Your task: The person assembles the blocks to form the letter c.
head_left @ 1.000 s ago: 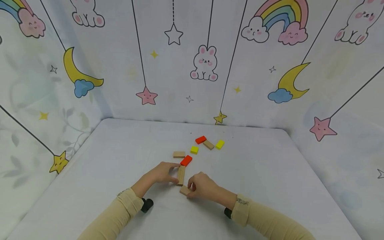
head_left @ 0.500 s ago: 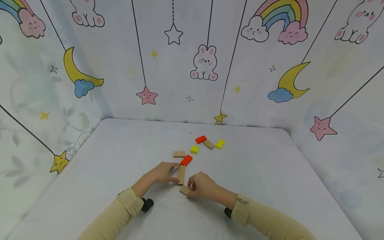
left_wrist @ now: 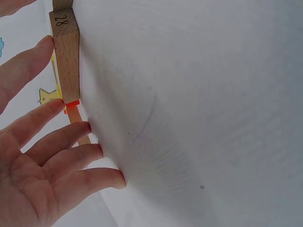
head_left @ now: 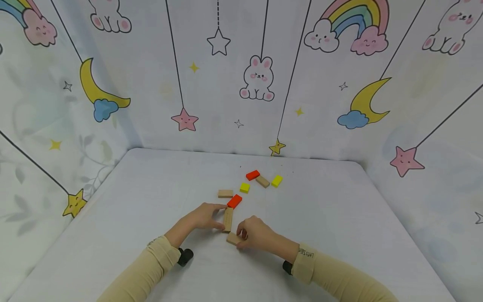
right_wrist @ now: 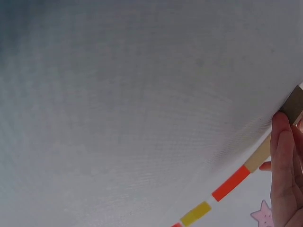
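In the head view my left hand [head_left: 205, 216] is stretched beside a long wooden block [head_left: 228, 219]. Its thumb touches the block near the close end and its index fingertip near the far end. The left wrist view shows the number 28 on that block's end face [left_wrist: 62, 21], the other fingers spread and resting on the cloth. My right hand [head_left: 258, 234] pinches a second wooden block [head_left: 233, 239], partly covered by the fingers, just in front of the first. A red block [head_left: 235, 201] lies at the long block's far end.
A wooden block [head_left: 225, 193] lies left of the red one. Farther back are a yellow block [head_left: 245, 188], a red block [head_left: 253, 175], a wooden block [head_left: 262, 181] and another yellow block [head_left: 277, 181]. White cloth covers the table [head_left: 320, 218]; a patterned curtain [head_left: 219, 92] hangs behind.
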Action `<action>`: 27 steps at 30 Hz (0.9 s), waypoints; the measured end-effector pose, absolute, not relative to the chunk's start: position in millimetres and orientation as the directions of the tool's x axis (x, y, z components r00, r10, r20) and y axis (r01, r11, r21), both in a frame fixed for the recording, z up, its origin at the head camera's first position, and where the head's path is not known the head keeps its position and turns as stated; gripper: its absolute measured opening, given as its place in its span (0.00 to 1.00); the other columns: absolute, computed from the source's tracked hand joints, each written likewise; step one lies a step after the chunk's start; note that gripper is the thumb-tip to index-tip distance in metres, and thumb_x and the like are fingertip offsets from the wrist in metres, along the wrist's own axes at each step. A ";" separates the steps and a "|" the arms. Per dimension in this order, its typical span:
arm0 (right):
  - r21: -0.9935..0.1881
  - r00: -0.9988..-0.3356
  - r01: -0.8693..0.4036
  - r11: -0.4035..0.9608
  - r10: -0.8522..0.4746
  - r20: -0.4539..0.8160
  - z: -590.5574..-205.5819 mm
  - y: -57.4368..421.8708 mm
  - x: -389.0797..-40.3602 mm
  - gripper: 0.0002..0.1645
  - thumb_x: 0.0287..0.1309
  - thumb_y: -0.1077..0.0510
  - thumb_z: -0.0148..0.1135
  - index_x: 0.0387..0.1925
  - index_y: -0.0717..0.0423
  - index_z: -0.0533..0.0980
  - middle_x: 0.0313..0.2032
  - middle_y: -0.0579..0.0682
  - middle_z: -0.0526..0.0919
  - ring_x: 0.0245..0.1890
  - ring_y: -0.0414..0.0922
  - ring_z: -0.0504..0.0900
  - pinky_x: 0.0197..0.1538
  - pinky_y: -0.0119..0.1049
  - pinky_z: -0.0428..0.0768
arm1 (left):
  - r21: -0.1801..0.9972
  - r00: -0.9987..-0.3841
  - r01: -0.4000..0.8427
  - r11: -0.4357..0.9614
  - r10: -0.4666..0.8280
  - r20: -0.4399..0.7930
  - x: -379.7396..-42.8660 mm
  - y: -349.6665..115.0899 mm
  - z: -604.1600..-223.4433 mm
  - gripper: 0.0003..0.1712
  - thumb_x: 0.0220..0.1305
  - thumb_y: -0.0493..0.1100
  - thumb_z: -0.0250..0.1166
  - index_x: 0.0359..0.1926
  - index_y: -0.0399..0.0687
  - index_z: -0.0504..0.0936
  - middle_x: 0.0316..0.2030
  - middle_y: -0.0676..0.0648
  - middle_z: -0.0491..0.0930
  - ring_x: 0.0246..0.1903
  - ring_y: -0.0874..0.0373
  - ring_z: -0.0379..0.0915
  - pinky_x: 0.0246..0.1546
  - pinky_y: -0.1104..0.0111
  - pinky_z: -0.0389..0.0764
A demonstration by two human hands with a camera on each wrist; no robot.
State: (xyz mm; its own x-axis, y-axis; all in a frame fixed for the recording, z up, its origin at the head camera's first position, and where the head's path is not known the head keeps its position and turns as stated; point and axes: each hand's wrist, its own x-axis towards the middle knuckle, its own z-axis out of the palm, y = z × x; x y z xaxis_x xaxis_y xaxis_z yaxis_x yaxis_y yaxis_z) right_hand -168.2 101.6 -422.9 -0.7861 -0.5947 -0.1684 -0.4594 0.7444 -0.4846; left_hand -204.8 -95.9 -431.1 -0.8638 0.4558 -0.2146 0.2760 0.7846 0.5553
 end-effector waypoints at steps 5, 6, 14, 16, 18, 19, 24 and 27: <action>-0.487 -0.787 -0.458 0.744 -0.594 -0.166 -423.3 101.9 -168.2 0.14 0.41 0.56 0.73 0.32 0.57 0.82 0.22 0.41 0.77 0.23 0.33 0.72 0.28 0.23 0.73 | 0.548 -0.865 0.280 0.788 0.455 -0.211 -205.6 -95.7 -432.3 0.37 0.48 0.47 0.71 0.60 0.46 0.70 0.55 0.39 0.72 0.56 0.46 0.66 0.55 0.53 0.66; -0.488 -0.787 -0.458 0.743 -0.594 -0.166 -423.1 101.9 -168.1 0.14 0.41 0.56 0.73 0.32 0.57 0.82 0.22 0.41 0.77 0.23 0.33 0.72 0.28 0.23 0.73 | 0.548 -0.865 0.281 0.788 0.455 -0.211 -205.8 -95.7 -432.5 0.37 0.48 0.47 0.71 0.60 0.46 0.70 0.55 0.39 0.72 0.56 0.46 0.66 0.55 0.53 0.66; -0.495 -0.790 -0.458 0.738 -0.593 -0.154 -422.8 104.6 -168.9 0.16 0.41 0.55 0.73 0.33 0.58 0.81 0.23 0.42 0.78 0.24 0.34 0.72 0.29 0.24 0.73 | 0.549 -0.862 0.285 0.786 0.460 -0.211 -204.7 -95.7 -430.2 0.38 0.49 0.48 0.71 0.62 0.46 0.69 0.57 0.39 0.70 0.57 0.45 0.64 0.55 0.52 0.65; -0.500 -0.795 -0.448 0.741 -0.586 -0.157 -421.7 106.2 -168.7 0.16 0.42 0.54 0.73 0.33 0.59 0.81 0.24 0.43 0.79 0.24 0.34 0.73 0.29 0.24 0.74 | 0.552 -0.864 0.277 0.787 0.455 -0.214 -204.4 -95.7 -429.1 0.38 0.50 0.49 0.70 0.62 0.45 0.68 0.57 0.39 0.70 0.58 0.45 0.64 0.55 0.51 0.65; -0.493 -0.796 -0.451 0.744 -0.585 -0.154 -421.2 108.4 -168.8 0.17 0.43 0.53 0.72 0.34 0.60 0.81 0.25 0.44 0.79 0.24 0.34 0.73 0.28 0.24 0.74 | 0.551 -0.868 0.267 0.790 0.446 -0.219 -204.1 -95.8 -428.4 0.39 0.50 0.49 0.70 0.62 0.45 0.68 0.58 0.39 0.69 0.58 0.45 0.63 0.56 0.52 0.64; -0.489 -0.799 -0.451 0.746 -0.582 -0.152 -421.0 109.6 -169.0 0.17 0.43 0.53 0.72 0.34 0.60 0.81 0.25 0.44 0.79 0.23 0.34 0.73 0.28 0.24 0.74 | 0.544 -0.870 0.271 0.794 0.444 -0.216 -204.2 -95.8 -428.3 0.38 0.50 0.49 0.70 0.62 0.45 0.68 0.58 0.39 0.69 0.58 0.45 0.63 0.56 0.52 0.64; -0.461 -0.821 -0.431 0.776 -0.549 -0.156 -421.7 114.7 -173.0 0.18 0.44 0.52 0.72 0.36 0.58 0.81 0.28 0.45 0.80 0.26 0.36 0.73 0.29 0.25 0.74 | 0.509 -0.879 0.290 0.810 0.436 -0.193 -204.8 -96.9 -427.8 0.38 0.51 0.48 0.69 0.62 0.44 0.67 0.58 0.40 0.69 0.58 0.46 0.64 0.56 0.53 0.64; -0.463 -0.836 -0.401 0.791 -0.522 -0.168 -423.7 117.9 -177.8 0.20 0.43 0.50 0.72 0.38 0.56 0.81 0.30 0.45 0.80 0.27 0.37 0.74 0.31 0.26 0.74 | 0.514 -0.879 0.299 0.804 0.442 -0.180 -205.0 -97.7 -426.8 0.37 0.51 0.47 0.69 0.62 0.44 0.67 0.58 0.40 0.69 0.59 0.45 0.63 0.57 0.53 0.64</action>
